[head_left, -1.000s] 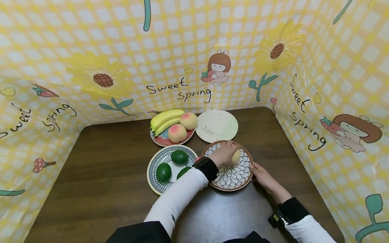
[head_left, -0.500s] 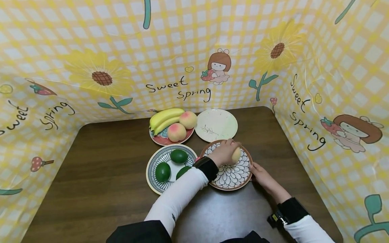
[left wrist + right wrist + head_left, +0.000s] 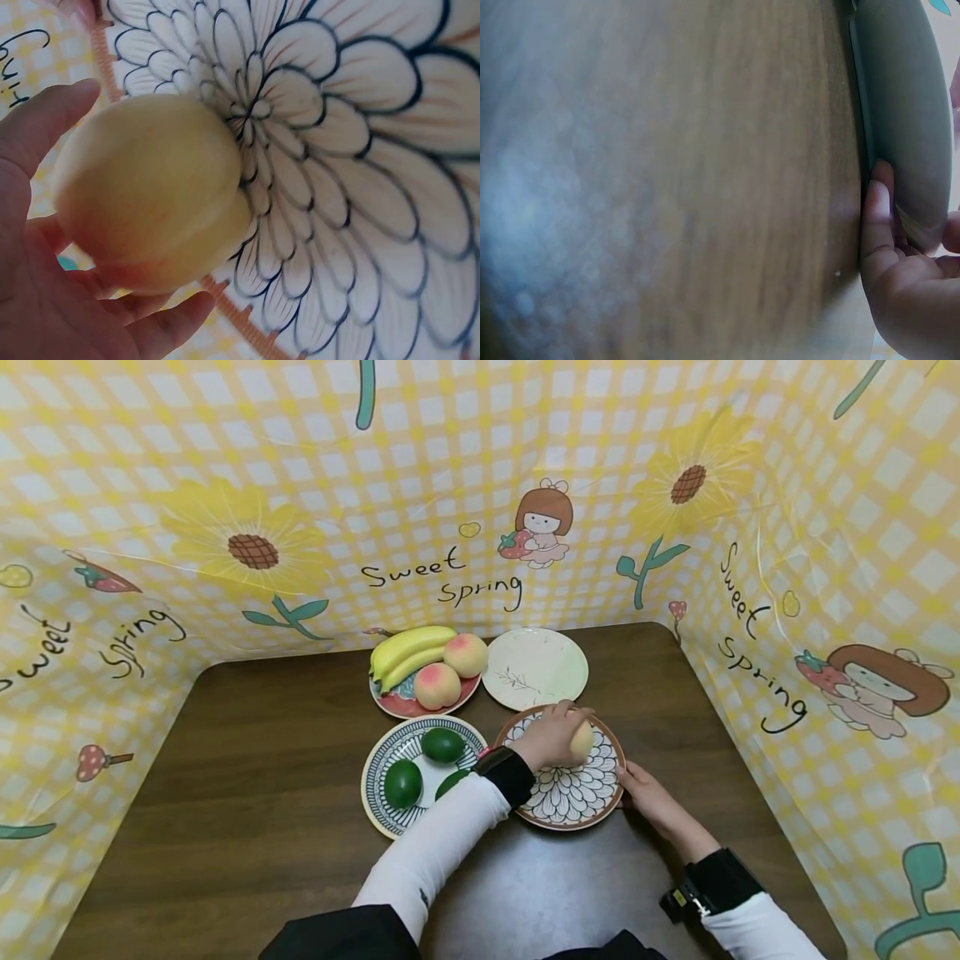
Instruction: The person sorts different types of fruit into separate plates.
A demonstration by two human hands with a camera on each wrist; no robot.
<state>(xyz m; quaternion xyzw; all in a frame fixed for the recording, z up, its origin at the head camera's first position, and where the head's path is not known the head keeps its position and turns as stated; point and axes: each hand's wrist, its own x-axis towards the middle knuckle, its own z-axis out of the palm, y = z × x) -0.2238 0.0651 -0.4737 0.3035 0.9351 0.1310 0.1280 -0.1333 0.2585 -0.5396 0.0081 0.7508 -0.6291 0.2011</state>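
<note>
My left hand (image 3: 551, 735) curls round a pale yellow peach (image 3: 581, 743) on the brown-rimmed plate (image 3: 566, 802) with a black-and-white petal pattern. In the left wrist view, thumb and fingers lie on opposite sides of this peach (image 3: 154, 187), which sits against the petal pattern (image 3: 337, 165). At the plate's right edge my right hand (image 3: 652, 797) grips the rim. The right wrist view shows fingers (image 3: 879, 217) under the plate's pale underside (image 3: 911, 112), with part of the thumb at the view's right edge.
Left of it, a blue-patterned plate (image 3: 375, 814) bears three dark green oval fruits (image 3: 403, 783), one partly hidden by my sleeve. Behind stand a red plate (image 3: 393, 706) with bananas (image 3: 408, 656) and two peaches (image 3: 437, 686), and a pale green plate (image 3: 536, 668). Yellow checked cloth (image 3: 450, 485) surrounds the table (image 3: 225, 777).
Hardly anything differs: my left hand stays on the peach and my right hand on the plate's rim. The head view shifts very slightly.
</note>
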